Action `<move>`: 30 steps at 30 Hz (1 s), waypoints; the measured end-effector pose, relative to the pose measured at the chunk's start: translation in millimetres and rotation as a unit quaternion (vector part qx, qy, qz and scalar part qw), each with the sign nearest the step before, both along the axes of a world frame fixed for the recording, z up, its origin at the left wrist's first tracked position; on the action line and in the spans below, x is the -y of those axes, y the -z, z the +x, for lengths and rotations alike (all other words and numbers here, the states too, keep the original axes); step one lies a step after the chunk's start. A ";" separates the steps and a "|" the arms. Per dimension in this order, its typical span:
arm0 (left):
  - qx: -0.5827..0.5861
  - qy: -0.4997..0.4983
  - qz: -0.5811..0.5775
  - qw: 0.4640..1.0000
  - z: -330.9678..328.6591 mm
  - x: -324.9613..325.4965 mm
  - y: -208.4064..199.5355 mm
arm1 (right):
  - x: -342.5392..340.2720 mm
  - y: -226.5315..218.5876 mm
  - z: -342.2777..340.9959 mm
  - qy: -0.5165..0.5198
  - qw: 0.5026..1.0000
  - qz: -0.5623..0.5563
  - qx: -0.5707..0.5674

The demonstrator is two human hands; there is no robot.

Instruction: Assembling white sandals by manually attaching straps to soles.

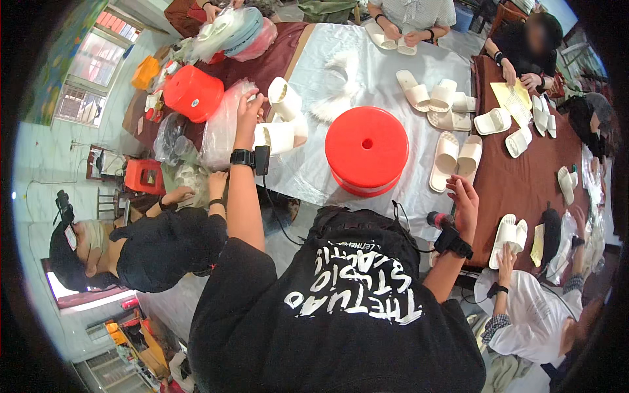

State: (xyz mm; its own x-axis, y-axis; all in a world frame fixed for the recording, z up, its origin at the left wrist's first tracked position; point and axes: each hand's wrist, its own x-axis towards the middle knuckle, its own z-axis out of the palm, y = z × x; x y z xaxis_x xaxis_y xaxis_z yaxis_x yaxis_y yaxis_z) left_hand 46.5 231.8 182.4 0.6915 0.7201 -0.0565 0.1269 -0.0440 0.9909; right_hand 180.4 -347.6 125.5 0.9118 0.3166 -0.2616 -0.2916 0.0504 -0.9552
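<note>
My left hand (248, 112) is beside a group of white slippers (285, 98) on the left of the table, fingers apart and nothing seen in them. A clear plastic bag (225, 134) lies just left of that hand. My right hand (464, 200) hovers at the table's near right edge with its fingers spread. Just beyond it lies a pair of white slippers (447, 157). Between my hands stands a round red plastic stool (367, 147) with a small hole in its top.
More white slippers (414, 90) lie at the far right of the plastic-covered table (295, 180). Another red stool (194, 93) rests at the left. Co-workers handle slippers at the far side and at the brown table (534, 173); another person stands close on my left.
</note>
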 end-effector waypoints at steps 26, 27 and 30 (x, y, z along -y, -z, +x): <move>-0.269 0.007 0.048 0.962 -41.3 -125.0 214.7 | 22.7 43.4 3.4 0.051 0.988 -0.008 -0.145; -0.259 0.013 0.095 0.961 -42.1 -130.9 208.2 | 18.4 41.9 5.9 0.060 0.987 -0.003 -0.148; -0.195 -0.024 -0.003 0.980 -11.8 -87.2 198.5 | 12.1 43.8 18.3 0.071 0.987 0.001 -0.148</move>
